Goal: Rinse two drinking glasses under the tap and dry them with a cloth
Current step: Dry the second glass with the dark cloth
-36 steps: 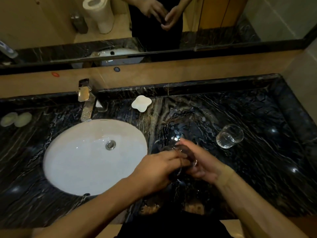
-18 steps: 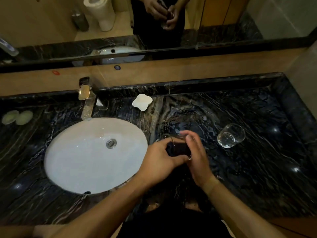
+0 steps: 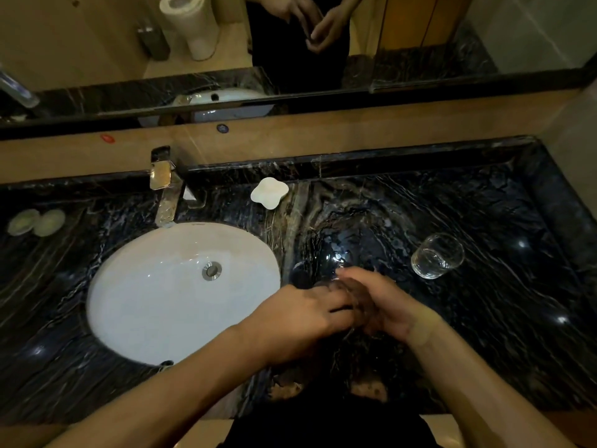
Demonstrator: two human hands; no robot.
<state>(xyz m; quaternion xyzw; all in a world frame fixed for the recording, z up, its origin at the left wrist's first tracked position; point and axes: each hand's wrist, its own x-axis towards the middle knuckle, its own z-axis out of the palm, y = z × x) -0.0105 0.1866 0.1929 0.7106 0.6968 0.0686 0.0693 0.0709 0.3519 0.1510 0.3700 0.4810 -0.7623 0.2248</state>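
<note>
Over the black marble counter (image 3: 491, 324), just right of the basin, both my hands meet around one clear drinking glass (image 3: 354, 294). My right hand (image 3: 389, 307) cups the glass from the right. My left hand (image 3: 302, 318) presses a dark cloth (image 3: 358, 315) into and around it, so most of the glass is hidden by fingers and cloth. A second clear glass (image 3: 436, 256) stands upright on the counter to the right, apart from my hands.
A white oval basin (image 3: 145, 302) is sunk into the counter on the left, with a chrome tap (image 3: 166, 195) behind it; no water is running. A white flower-shaped dish (image 3: 269, 192) and two pale round items (image 3: 35, 222) lie near the back. A mirror runs above.
My hands have turned the glass and cloth between them and dropped slightly toward me. The second glass has stayed where it was.
</note>
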